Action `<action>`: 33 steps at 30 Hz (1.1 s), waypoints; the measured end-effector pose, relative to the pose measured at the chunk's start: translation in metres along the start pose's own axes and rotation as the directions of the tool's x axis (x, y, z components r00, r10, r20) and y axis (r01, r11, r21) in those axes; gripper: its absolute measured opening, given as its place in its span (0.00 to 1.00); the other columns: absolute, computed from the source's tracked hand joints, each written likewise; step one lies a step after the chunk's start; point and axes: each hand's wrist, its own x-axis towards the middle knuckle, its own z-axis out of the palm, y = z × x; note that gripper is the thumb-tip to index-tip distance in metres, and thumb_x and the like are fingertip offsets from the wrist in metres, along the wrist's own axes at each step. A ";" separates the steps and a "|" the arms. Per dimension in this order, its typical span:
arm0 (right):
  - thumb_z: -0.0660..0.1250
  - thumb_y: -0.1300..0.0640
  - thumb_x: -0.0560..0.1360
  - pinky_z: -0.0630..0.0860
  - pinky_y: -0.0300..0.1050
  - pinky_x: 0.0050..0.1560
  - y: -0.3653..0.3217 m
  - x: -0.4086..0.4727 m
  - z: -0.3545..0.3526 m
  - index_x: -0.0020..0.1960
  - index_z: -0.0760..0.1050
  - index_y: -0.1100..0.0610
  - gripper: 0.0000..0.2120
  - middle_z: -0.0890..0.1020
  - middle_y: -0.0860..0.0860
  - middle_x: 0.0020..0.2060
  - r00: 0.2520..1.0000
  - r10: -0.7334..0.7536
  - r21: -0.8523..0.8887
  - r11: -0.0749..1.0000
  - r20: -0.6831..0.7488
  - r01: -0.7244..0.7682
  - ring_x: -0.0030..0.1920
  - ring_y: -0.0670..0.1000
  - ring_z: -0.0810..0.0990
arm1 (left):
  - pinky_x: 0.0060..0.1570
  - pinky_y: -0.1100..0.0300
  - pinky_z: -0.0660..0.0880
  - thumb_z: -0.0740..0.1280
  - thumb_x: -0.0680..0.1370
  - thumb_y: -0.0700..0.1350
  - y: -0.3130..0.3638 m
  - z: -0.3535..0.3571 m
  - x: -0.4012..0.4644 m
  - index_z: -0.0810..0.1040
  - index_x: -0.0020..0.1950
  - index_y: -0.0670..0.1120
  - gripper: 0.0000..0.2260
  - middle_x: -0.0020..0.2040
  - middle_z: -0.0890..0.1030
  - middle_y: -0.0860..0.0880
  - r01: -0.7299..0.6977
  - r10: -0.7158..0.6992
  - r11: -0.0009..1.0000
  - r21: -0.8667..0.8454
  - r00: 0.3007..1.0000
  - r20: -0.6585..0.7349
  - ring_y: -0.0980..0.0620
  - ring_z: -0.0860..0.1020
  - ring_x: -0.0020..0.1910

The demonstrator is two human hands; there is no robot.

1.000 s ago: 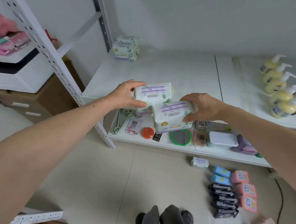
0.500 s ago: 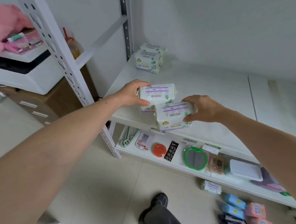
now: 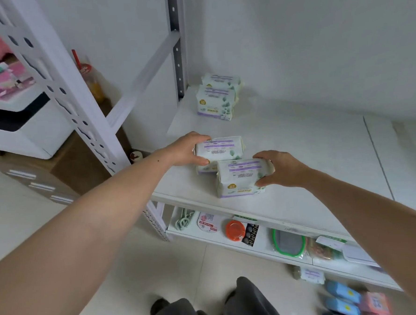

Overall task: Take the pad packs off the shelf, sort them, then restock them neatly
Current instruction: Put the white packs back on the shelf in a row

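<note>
Pad packs: left hand (image 3: 185, 149) grips one white-purple pack (image 3: 219, 148), right hand (image 3: 282, 170) grips a second pack (image 3: 241, 177) just beside and in front of it, both low over the white shelf (image 3: 311, 156) near its front edge. Two more packs (image 3: 216, 97) stacked at back corner. Blue packs (image 3: 342, 295) on floor.

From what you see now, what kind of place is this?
Probably a small shop or stockroom. A white metal shelf holds matching pad packs, mixed small goods lie on the lower shelf, and more packs sit on the floor.
</note>
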 end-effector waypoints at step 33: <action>0.84 0.52 0.51 0.78 0.51 0.57 -0.043 0.085 0.067 0.61 0.72 0.42 0.41 0.82 0.41 0.53 0.955 0.229 0.553 0.828 -0.188 -0.090 0.55 0.44 0.81 | 0.46 0.55 0.81 0.82 0.61 0.42 -0.042 0.006 0.017 0.55 0.74 0.58 0.51 0.68 0.69 0.56 0.043 0.017 0.861 -0.508 0.993 0.113 0.56 0.70 0.67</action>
